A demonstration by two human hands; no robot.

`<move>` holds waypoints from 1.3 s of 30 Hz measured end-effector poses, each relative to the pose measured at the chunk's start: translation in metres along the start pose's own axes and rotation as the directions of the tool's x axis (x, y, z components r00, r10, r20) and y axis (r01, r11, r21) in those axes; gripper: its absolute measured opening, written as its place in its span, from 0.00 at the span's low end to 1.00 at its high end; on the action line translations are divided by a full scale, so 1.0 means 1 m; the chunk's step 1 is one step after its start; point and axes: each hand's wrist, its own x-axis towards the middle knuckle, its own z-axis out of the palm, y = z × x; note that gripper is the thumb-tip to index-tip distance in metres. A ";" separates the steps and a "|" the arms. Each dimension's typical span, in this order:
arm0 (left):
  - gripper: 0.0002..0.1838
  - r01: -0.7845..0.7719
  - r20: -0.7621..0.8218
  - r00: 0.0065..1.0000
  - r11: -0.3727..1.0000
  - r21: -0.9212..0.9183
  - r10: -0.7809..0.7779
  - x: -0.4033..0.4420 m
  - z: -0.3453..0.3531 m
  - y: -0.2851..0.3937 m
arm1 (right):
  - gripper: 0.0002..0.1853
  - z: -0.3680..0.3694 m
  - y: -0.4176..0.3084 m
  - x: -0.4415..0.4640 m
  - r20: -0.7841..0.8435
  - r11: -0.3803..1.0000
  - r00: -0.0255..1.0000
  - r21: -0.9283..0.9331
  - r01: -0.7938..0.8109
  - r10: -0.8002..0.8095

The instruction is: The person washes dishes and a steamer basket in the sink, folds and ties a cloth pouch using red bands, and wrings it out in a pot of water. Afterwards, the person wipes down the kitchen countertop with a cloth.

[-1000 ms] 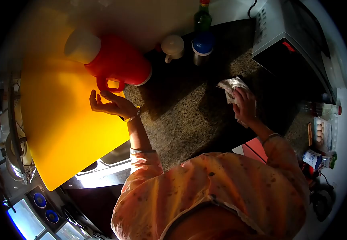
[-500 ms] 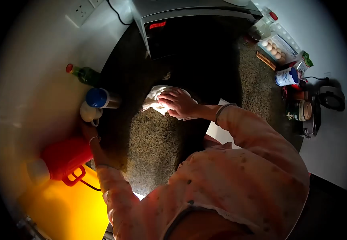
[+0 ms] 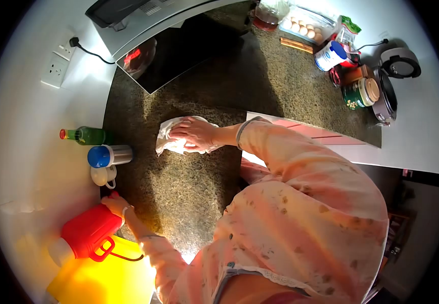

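Observation:
My right hand (image 3: pixel 195 134) presses down on a crumpled white cloth (image 3: pixel 165 143) on the speckled stone counter (image 3: pixel 184 190), its fingers bent over the fabric. At the counter's left side, my left hand (image 3: pixel 114 203) is beside the base end of a red thermos jug (image 3: pixel 90 229), which lies on its side in the view. Something small and red shows at its fingertips. Those fingers are partly hidden, so I cannot tell their grip. Just beyond that hand are a white mug (image 3: pixel 102 176), a blue-lidded steel cup (image 3: pixel 109 155) and a green bottle (image 3: pixel 89 136).
A microwave (image 3: pixel 143 30) occupies the back of the counter. Along the right are an egg carton (image 3: pixel 308 26), a white tub with a blue lid (image 3: pixel 330 55), a green jar (image 3: pixel 358 94) and an open-lidded dark appliance (image 3: pixel 385 96). A yellow surface (image 3: pixel 108 276) lies at lower left.
The whole view has turned and become brighter. My right hand stays on the cloth, which looks more spread out. My left hand shows more clearly, a little farther from the mug.

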 end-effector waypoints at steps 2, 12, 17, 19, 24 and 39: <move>0.14 -0.058 -0.049 0.997 0.998 -0.027 0.056 -0.048 -0.016 0.009 | 0.26 0.000 0.001 0.000 -0.071 0.999 0.996 0.003 0.052 -0.052; 0.09 -0.316 0.132 0.875 0.755 -0.574 0.466 -0.220 -0.067 0.137 | 0.20 -0.035 -0.018 0.007 0.127 0.951 0.972 0.220 -0.219 0.195; 0.13 -0.550 0.043 0.763 0.684 -0.479 0.644 -0.263 -0.066 0.244 | 0.20 -0.120 -0.022 -0.084 -0.014 0.883 0.969 0.416 -0.217 0.245; 0.18 -0.687 -0.057 0.627 0.518 -0.509 0.777 -0.287 -0.066 0.299 | 0.19 -0.163 -0.004 -0.130 0.163 0.760 0.911 0.508 -0.406 0.378; 0.23 -0.527 0.129 0.357 0.313 -0.790 0.925 -0.372 -0.042 0.425 | 0.15 -0.230 0.070 -0.265 0.175 0.532 0.797 0.660 -0.531 0.578; 0.18 -0.433 0.233 0.435 0.429 -0.793 0.870 -0.406 -0.022 0.482 | 0.16 -0.457 0.353 -0.506 -0.311 0.184 0.239 -0.196 -0.963 0.920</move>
